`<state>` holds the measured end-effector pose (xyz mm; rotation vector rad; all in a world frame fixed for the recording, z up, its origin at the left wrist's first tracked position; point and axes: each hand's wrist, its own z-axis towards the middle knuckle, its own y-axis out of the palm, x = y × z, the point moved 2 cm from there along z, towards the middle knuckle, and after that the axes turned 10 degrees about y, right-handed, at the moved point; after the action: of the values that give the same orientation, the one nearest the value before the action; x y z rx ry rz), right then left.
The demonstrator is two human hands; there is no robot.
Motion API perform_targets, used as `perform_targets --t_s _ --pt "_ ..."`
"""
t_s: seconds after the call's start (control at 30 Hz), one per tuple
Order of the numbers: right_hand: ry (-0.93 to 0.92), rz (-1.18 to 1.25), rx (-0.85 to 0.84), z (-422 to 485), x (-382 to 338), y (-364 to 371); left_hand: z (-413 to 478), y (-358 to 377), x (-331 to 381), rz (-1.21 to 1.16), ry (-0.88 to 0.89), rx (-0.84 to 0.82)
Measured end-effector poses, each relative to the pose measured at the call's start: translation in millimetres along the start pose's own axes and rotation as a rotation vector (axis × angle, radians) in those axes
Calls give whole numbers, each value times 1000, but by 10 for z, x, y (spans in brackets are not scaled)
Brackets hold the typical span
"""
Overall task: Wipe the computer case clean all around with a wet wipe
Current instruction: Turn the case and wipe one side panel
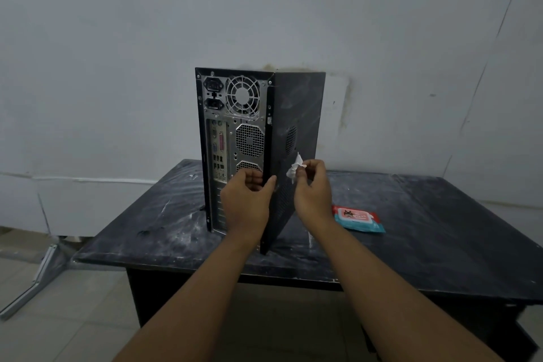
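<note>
Forearms enter from the bottom edge, both extended to the case. Computer case stands upright toward the back of the bench, rear ports facing the camera, smeared side panel angled right. Left grip curls round the rear corner edge, thumb on the side panel. Judged a brace, so the tower neither slides nor tips under wiping. Right grip pinches a crumpled wet wipe at the fingertips, close against the side panel; contact cannot be told. Wipe pack lies flat near the case, to its right, probably handy for a fresh sheet. Bench top streaked with white dust.
</note>
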<state>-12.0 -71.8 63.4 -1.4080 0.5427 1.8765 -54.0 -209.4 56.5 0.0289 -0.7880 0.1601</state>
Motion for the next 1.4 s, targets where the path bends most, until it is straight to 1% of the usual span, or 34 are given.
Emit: perform_targets --t_s 0.17,0.37,0.57,0.8,0.87,0.97,1.1,1.2,1.4 --pt "-23 -6 -2 3 -91 36 29 -117 -43 -3 12 -36" --pt "-48 -14 -16 31 -130 165 86 -514 -179 -22 43 -54" --pt "-71 -82 -10 95 -112 288 86 -913 -331 -33 97 23" --pt "-104 -164 51 563 -24 183 51 -851 -399 62 272 100" --pt "-97 -191 31 695 -14 113 66 -799 -465 40 189 152" --pt "-69 -227 15 894 25 44 148 -746 -585 -42 -15 201" --pt "6 -238 -37 1139 132 35 325 -791 -769 -42 -151 232" --pt "57 -200 -94 1304 206 51 382 -787 -819 -41 -196 228" --pt "103 -171 -133 1530 235 78 379 -797 -805 25 -146 234"
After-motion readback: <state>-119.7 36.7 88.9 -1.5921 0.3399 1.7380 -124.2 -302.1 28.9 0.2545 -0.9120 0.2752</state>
